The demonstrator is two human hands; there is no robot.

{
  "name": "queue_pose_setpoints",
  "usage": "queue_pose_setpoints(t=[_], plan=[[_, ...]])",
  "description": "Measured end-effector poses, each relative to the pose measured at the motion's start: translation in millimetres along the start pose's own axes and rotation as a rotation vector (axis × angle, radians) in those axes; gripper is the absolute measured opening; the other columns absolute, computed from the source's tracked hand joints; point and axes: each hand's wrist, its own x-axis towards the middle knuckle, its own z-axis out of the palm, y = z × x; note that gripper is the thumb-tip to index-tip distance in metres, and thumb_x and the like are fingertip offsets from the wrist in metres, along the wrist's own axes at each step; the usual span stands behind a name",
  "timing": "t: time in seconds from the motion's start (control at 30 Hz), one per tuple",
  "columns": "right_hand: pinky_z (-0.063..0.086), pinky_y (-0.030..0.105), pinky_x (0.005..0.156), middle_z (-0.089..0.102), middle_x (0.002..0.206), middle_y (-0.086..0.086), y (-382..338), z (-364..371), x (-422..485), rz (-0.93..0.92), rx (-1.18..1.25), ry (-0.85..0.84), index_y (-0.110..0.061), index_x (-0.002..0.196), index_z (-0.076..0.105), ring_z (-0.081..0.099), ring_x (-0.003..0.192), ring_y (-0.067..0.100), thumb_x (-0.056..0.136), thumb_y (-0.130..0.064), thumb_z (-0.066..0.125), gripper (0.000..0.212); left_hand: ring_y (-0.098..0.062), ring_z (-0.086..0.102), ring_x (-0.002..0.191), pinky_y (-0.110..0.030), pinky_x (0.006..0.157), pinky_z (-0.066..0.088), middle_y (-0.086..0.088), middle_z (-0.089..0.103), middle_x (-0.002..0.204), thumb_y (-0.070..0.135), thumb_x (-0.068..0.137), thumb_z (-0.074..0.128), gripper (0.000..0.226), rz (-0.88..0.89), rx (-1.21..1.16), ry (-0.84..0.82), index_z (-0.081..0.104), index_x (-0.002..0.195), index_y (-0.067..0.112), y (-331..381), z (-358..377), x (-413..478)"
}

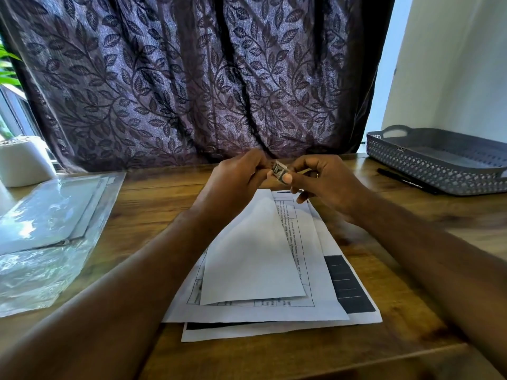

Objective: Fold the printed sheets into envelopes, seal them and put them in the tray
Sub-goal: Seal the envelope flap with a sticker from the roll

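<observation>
Both sets of fingers are curled and meet on a small printed piece (279, 172), too blurred to name. The right hand (326, 182) has its thumb laid flat on the piece's near face, and the left hand (241, 174) pinches the other edge, so both hands grasp it in the air above the far end of the papers. Below them a plain white envelope (252, 256) lies flat on the sheets (323, 303), overlapping a page with a printed table. The sheets form a loose, slightly fanned stack, and one shows a dark block at its right edge. The stack lies in the middle of the wooden table (153, 193), between the two forearms. The grey lattice tray (439, 165) stands at the far right, well apart from the stack, with a black pen (406, 182) just beside its near wall. At the left lies a shiny plastic packet (49, 215), and beyond it a white pot (22, 160). A leaf-patterned curtain (164, 78) hangs behind the table.
</observation>
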Motion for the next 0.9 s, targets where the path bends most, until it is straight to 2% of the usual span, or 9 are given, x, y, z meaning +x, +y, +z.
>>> queue_pose_setpoints(t=[0.13,0.23,0.37,0.43,0.5,0.6,0.73,0.83,0.9], plan=[[0.06,0.027,0.058,0.075,0.083,0.004,-2,1,0,0.019,0.011,0.006,-0.013,0.089,0.076,0.071,0.073,0.017,0.085,-0.024,0.078,0.012,-0.014,0.06,0.077,-0.029,0.064,0.052,0.001,0.066,0.091,0.017,0.098,0.061,0.003,0.005,0.004,0.052,0.062,0.098,0.014,9,2,2],[0.063,0.033,0.058,0.076,0.083,0.003,-3,0,0,0.026,-0.036,0.026,-0.01,0.093,0.076,0.071,0.073,0.017,0.085,-0.023,0.08,0.016,-0.008,0.064,0.075,-0.016,0.059,0.049,0.01,0.066,0.082,0.016,0.098,0.063,0.003,-0.103,-0.131,0.097,0.062,0.095,0.016,11,4,2],[0.064,0.036,0.061,0.077,0.09,0.009,-5,-3,-1,0.04,-0.013,0.04,-0.004,0.099,0.075,0.073,0.077,0.016,0.085,-0.016,0.08,0.019,0.01,0.066,0.073,-0.005,0.056,0.046,0.014,0.066,0.078,0.011,0.097,0.064,0.003,-0.239,-0.332,0.161,0.064,0.094,0.012,12,7,2],[0.064,0.035,0.061,0.076,0.093,0.012,-6,-3,-2,0.043,0.01,0.055,-0.002,0.1,0.075,0.072,0.077,0.017,0.084,-0.015,0.081,0.021,0.005,0.071,0.071,-0.007,0.057,0.05,0.008,0.071,0.08,0.01,0.097,0.064,0.004,-0.311,-0.458,0.18,0.064,0.093,0.012,12,8,4],[0.063,0.033,0.061,0.077,0.094,0.011,-8,-4,-2,0.046,0.032,0.059,-0.002,0.102,0.075,0.072,0.077,0.019,0.083,-0.014,0.081,0.023,-0.006,0.075,0.073,-0.015,0.061,0.056,-0.001,0.075,0.082,0.009,0.098,0.063,0.006,-0.39,-0.609,0.178,0.064,0.092,0.011,12,9,6],[0.063,0.032,0.061,0.077,0.098,0.009,-9,-4,-3,0.038,0.052,0.059,0.0,0.103,0.075,0.072,0.079,0.019,0.081,-0.008,0.082,0.024,-0.017,0.077,0.076,-0.024,0.063,0.06,-0.005,0.078,0.084,0.008,0.098,0.062,0.005,-0.474,-0.77,0.177,0.063,0.093,0.008,12,9,8],[0.063,0.035,0.065,0.076,0.106,0.014,-9,-7,-3,0.005,0.054,0.091,0.003,0.1,0.074,0.071,0.083,0.021,0.077,-0.001,0.082,0.024,-0.022,0.078,0.079,-0.028,0.069,0.062,-0.01,0.078,0.086,0.01,0.099,0.062,0.01,-0.56,-0.986,0.172,0.062,0.101,0.0,12,8,9],[0.064,0.032,0.067,0.076,0.103,0.015,-9,-9,-3,-0.009,0.066,0.109,0.0,0.095,0.075,0.071,0.081,0.015,0.075,0.0,0.083,0.022,-0.024,0.077,0.082,-0.029,0.071,0.062,-0.013,0.078,0.088,0.013,0.101,0.06,0.011,-0.591,-1.104,0.163,0.062,0.101,0.003,13,8,8],[0.064,0.033,0.067,0.076,0.101,0.015,-8,-9,-3,-0.019,0.077,0.117,-0.002,0.092,0.074,0.072,0.08,0.017,0.075,0.001,0.084,0.019,-0.024,0.077,0.084,-0.027,0.071,0.061,-0.015,0.078,0.092,0.014,0.102,0.058,0.012,-0.614,-1.175,0.162,0.062,0.102,0.002,15,9,9]])
